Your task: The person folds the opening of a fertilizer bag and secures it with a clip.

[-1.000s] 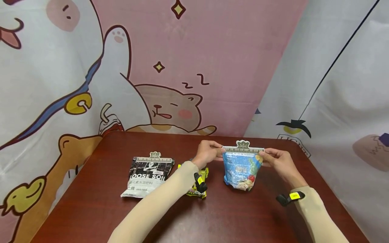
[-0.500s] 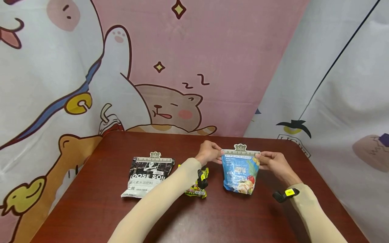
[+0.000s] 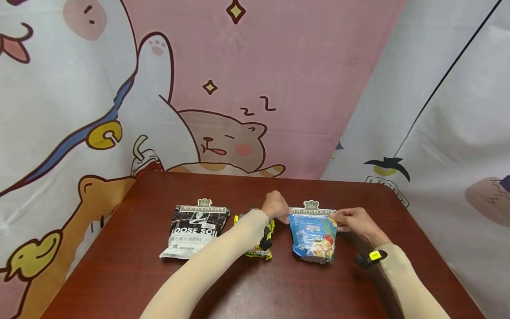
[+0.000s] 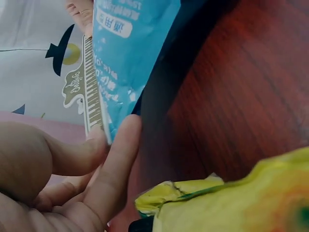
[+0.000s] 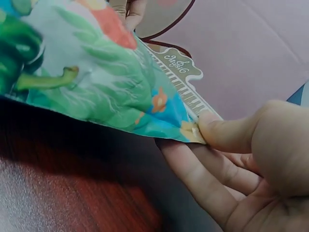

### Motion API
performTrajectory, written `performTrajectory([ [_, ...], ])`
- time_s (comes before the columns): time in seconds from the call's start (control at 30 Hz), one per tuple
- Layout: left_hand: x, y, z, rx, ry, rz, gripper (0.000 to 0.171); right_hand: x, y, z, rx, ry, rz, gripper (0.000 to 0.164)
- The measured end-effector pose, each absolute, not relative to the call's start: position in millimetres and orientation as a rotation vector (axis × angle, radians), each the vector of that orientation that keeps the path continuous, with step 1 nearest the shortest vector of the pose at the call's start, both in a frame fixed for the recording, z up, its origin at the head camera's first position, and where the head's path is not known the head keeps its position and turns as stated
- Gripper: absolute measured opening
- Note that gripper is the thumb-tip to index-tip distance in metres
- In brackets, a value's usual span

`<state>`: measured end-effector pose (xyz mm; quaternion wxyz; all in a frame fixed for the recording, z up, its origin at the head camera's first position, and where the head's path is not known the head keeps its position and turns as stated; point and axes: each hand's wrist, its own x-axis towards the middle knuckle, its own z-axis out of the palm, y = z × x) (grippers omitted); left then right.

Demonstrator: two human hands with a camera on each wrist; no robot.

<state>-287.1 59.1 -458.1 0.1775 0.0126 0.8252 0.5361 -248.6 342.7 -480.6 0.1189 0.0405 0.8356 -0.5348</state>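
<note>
A blue bag (image 3: 312, 237) printed with vegetables has a piano-key clip (image 3: 312, 211) across its top edge. My left hand (image 3: 276, 206) pinches the clipped left corner; in the left wrist view its thumb and fingers close on the clip's end. At the opposite corner my right hand (image 3: 356, 224) pinches clip and bag, thumb in front and fingers behind, as the right wrist view shows. A yellow-green packet (image 4: 241, 198) lies under my left forearm, partly hidden. Further left lies a black and white bag (image 3: 194, 235) with a matching clip (image 3: 204, 207).
The dark red wooden table (image 3: 318, 292) carries all the bags. A cartoon-printed cloth backdrop (image 3: 303, 88) hangs behind its far edge and along both sides.
Both hands have lowered the blue bag toward the table and slightly left. It leans flatter now, with its clip farther down in view. The other two bags have stayed put.
</note>
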Motion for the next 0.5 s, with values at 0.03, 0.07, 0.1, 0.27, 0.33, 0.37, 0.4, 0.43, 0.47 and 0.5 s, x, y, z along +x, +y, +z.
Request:
performTrajectory([
  [0.03,-288,60,-458,0.028,2.34,1.502,0.007,-249,343,-482,0.123,2.442,-1.559,0.054],
  [0.07,-289,61,-457,0.015,2.345,1.489,0.007,-250,343,-484,0.13,2.443,-1.557,0.053],
  [0.1,-289,62,-456,0.01,2.348,1.479,0.007,-250,343,-485,0.137,2.444,-1.552,0.053],
  [0.27,-287,62,-455,0.022,2.373,1.42,0.01,-252,341,-492,0.195,2.496,-1.502,0.051],
  [0.33,-286,63,-456,0.031,2.385,1.396,0.012,-251,340,-494,0.219,2.527,-1.469,0.048],
  [0.37,-287,63,-458,0.034,2.391,1.39,0.013,-251,339,-494,0.224,2.538,-1.458,0.046],
  [0.4,-287,63,-459,0.037,2.398,1.382,0.013,-251,338,-494,0.231,2.552,-1.446,0.044],
  [0.43,-287,64,-460,0.035,2.401,1.377,0.014,-250,338,-494,0.23,2.568,-1.431,0.043],
  [0.47,-288,64,-461,0.034,2.405,1.369,0.014,-250,337,-494,0.234,2.584,-1.419,0.041],
  [0.5,-288,65,-461,0.034,2.41,1.359,0.014,-250,336,-493,0.232,2.602,-1.406,0.041],
])
